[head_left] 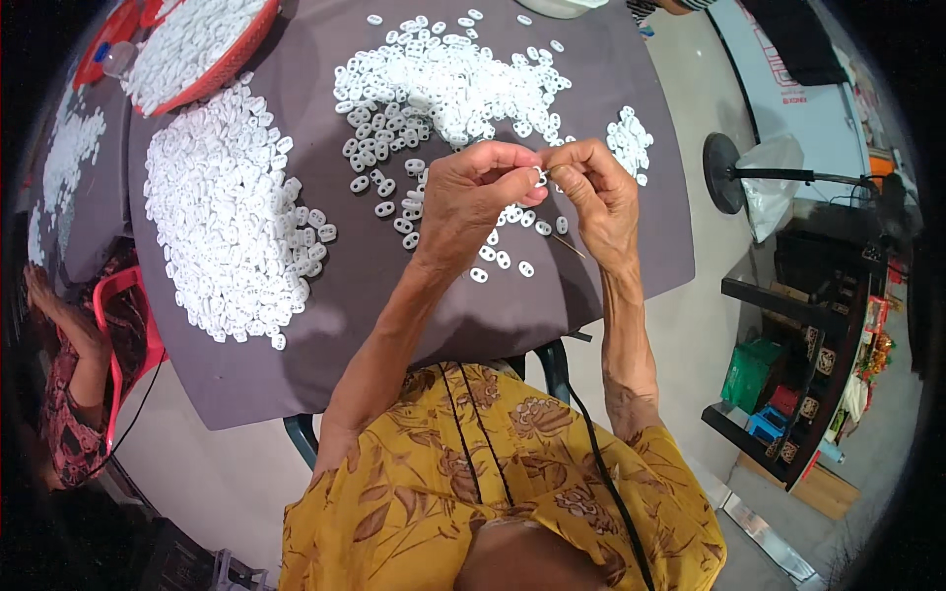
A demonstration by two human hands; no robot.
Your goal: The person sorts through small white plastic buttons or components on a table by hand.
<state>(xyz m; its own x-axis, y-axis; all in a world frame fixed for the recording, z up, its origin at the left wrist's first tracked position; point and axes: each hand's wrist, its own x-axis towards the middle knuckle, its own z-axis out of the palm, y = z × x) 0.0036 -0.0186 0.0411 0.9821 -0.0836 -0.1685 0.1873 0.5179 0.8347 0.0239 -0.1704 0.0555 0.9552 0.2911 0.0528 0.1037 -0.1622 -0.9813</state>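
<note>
Two bare hands meet above the table [389,320]. The left hand [481,197] pinches one small white oval piece [540,178] between thumb and index finger, with its other fingers curled in behind. The right hand [599,202] comes in from the other side, thumb and index fingertip pressed together at that same piece; the fingertips hide so much that I cannot tell whether they grip the piece itself or something thin beside it.

Three groups of matching two-holed pieces lie on the dark cloth: a big left pile [222,212], a loose middle heap [463,84] just beyond the hands, and a small right cluster [629,145]. They are too many to count singly, though about four strays lie closest to the person, below the hands. One thin brown stick [570,246] lies by the right wrist.

One red basket [236,61], full of pieces, stands beyond the left pile, and one pale basin [562,7] shows at the far edge. Off to the left, one co-worker's forearm [74,320] is near one red chair [110,295], below a second table scattered with more pieces.
</note>
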